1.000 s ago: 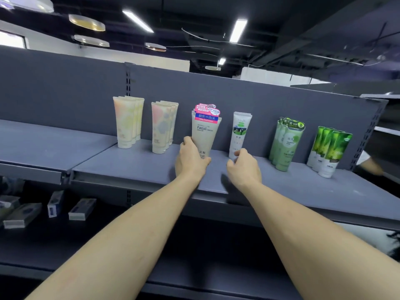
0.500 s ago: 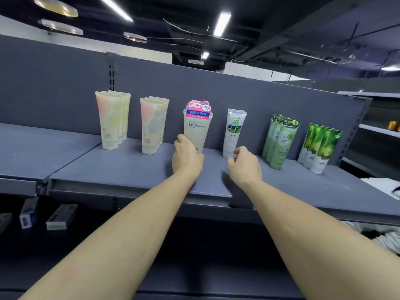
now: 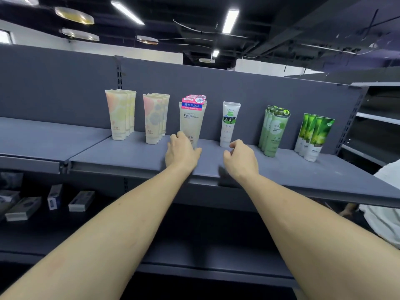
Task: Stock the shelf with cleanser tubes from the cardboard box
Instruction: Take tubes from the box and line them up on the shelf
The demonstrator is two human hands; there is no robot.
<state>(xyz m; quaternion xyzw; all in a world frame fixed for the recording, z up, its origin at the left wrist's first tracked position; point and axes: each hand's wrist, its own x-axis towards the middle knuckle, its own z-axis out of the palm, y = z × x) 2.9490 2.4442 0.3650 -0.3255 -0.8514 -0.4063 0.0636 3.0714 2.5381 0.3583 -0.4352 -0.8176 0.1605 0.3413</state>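
Our left hand (image 3: 181,151) has slid off the beige Facial cleanser tube (image 3: 191,124); a second ago it wrapped the base, now the fingers sit loosely curled, just touching its lower left. The tube stands upright on the shelf (image 3: 129,154) on its own. Right of that tube, our right hand (image 3: 240,159) hangs empty, fingers half curled, thumb apart, near the white tube (image 3: 229,124) but off it. So this placement looks done. The cardboard box isn't in view; next tube means going back to it.
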